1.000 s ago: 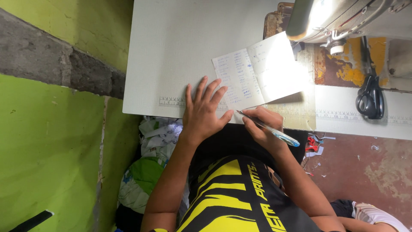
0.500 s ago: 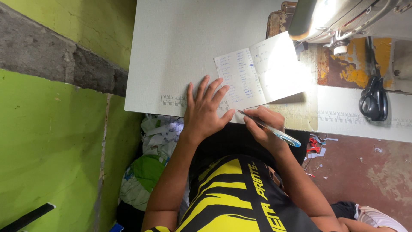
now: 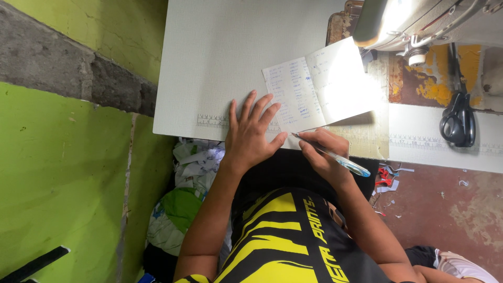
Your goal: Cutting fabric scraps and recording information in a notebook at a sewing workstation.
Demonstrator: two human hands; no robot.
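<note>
Little has shifted since the earlier frames: both our hands sit where they were, and only the view has drifted slightly, so the tabletop [image 3: 236, 63] edge lies a touch further right. Our left hand [image 3: 251, 133] lies flat, fingers spread apart and holding nothing, with the palm over the near edge of the tabletop and the fingertips touching the lower left corner of the open notebook [image 3: 319, 86]. Our right hand [image 3: 325, 154] has its grip closed on a light blue pen [image 3: 332, 155], whose tip meets the bottom edge of the notebook's left page (the one covered in handwritten lines). The notebook rests open on the white tabletop, tilted slightly, its right page washed out by strong light. A printed ruler strip [image 3: 212, 121] runs along the tabletop's near edge, just beside our left hand. Further right a sewing machine [image 3: 419, 21] stands above a worn, yellow-stained surface, and black scissors [image 3: 457, 121] lie well apart from the notebook. Below the tabletop, scraps of cloth [image 3: 183, 194] pile against the green wall [image 3: 63, 178].
</note>
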